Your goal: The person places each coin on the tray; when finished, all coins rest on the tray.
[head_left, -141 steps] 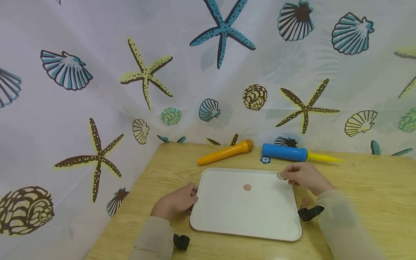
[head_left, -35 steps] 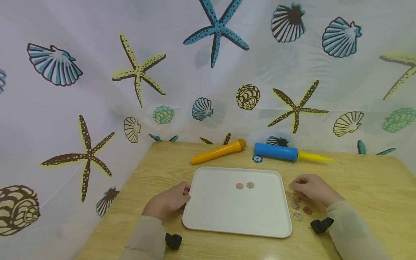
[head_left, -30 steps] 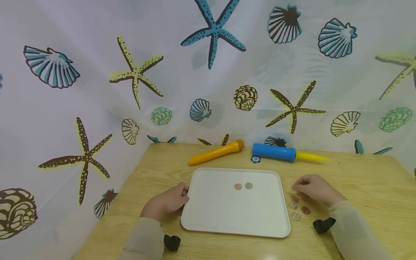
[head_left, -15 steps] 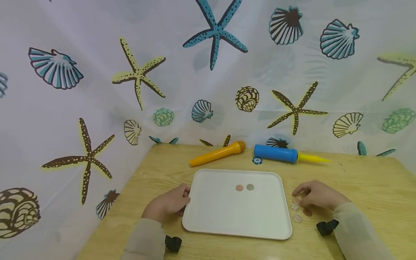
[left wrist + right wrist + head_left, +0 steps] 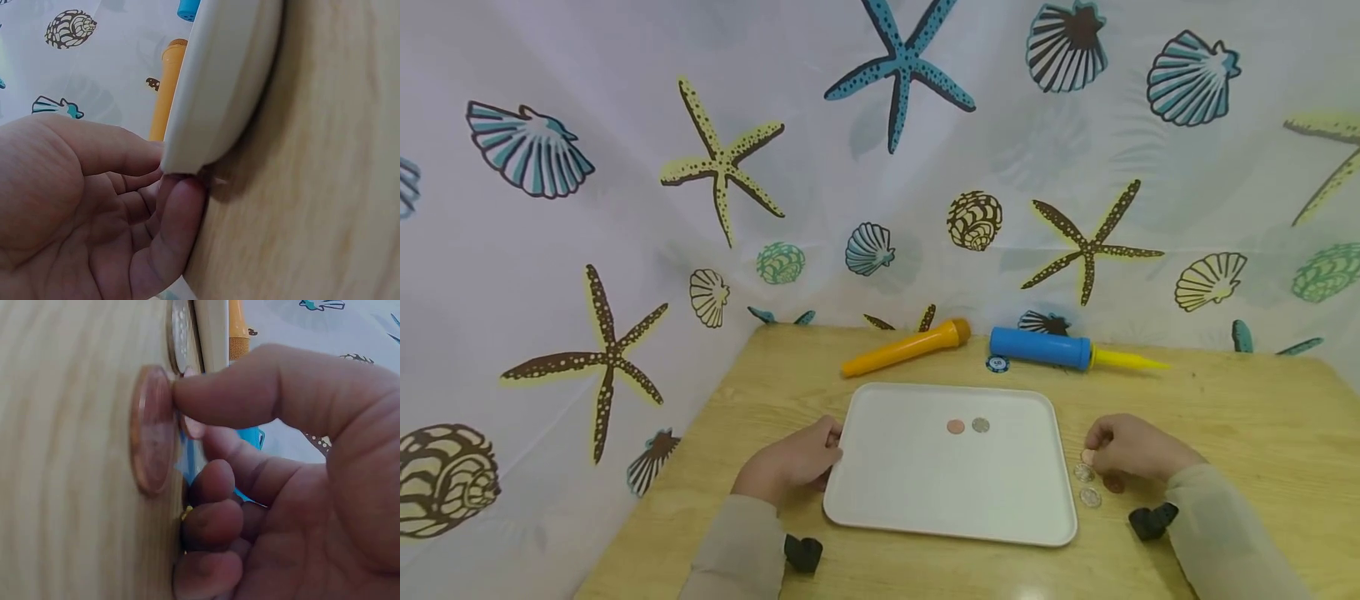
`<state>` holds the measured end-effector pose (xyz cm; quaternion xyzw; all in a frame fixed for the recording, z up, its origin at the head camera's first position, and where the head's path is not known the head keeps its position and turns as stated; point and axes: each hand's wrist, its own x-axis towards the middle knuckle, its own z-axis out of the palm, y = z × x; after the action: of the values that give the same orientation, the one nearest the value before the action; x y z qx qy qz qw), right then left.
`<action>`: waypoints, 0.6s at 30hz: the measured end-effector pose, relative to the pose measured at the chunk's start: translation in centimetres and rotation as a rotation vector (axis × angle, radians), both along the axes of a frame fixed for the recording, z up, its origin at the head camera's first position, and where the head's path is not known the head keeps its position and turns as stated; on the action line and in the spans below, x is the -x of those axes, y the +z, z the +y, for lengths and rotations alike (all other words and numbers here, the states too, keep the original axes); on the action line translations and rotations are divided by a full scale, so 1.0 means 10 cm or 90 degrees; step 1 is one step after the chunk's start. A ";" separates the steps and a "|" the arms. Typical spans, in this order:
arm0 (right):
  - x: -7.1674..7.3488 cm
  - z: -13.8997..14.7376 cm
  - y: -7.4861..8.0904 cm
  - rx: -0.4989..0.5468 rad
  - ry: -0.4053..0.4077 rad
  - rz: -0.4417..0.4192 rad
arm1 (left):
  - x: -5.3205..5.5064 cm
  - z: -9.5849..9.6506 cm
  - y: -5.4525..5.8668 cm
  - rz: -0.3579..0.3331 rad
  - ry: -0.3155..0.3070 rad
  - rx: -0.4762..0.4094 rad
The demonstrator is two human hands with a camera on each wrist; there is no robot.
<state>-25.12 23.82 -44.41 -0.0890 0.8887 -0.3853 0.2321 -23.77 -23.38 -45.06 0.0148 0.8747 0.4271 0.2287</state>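
Left hand [image 5: 797, 458] is pinching left rim of white rectangular tray [image 5: 925, 492], thumb above, fingers beneath. On tray, round copper coin [image 5: 955, 427] and round silver coin [image 5: 981, 425] are lying. On wooden table [image 5: 1262, 433], right of tray, two more silver coins [image 5: 1090, 497] are lying. Right hand [image 5: 1138, 450] is resting half-closed, thumb and forefinger at second copper coin [image 5: 1087, 457]; cannot tell if pinching. Third copper coin [image 5: 1114, 483] is lying partly under hand.

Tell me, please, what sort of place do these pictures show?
Probably an indoor table corner, screened off, perhaps for filming; the wider room is out of view. A wooden table stands before a curtain printed with starfish and shells, which also closes the left side.
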 end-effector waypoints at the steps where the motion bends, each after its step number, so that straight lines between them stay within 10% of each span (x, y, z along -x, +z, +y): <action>1: 0.00 0.00 0.01 0.002 0.003 0.002 | 0.00 0.00 0.00 0.000 0.000 -0.002; 18: 0.04 0.13 -0.05 0.105 -0.019 -0.006 | -0.01 0.02 0.03 -0.012 0.005 -0.020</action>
<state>-25.49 25.11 -44.87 -0.0927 0.8541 -0.4610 0.2222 -23.67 -23.23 -44.75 0.0112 0.8659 0.4415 0.2348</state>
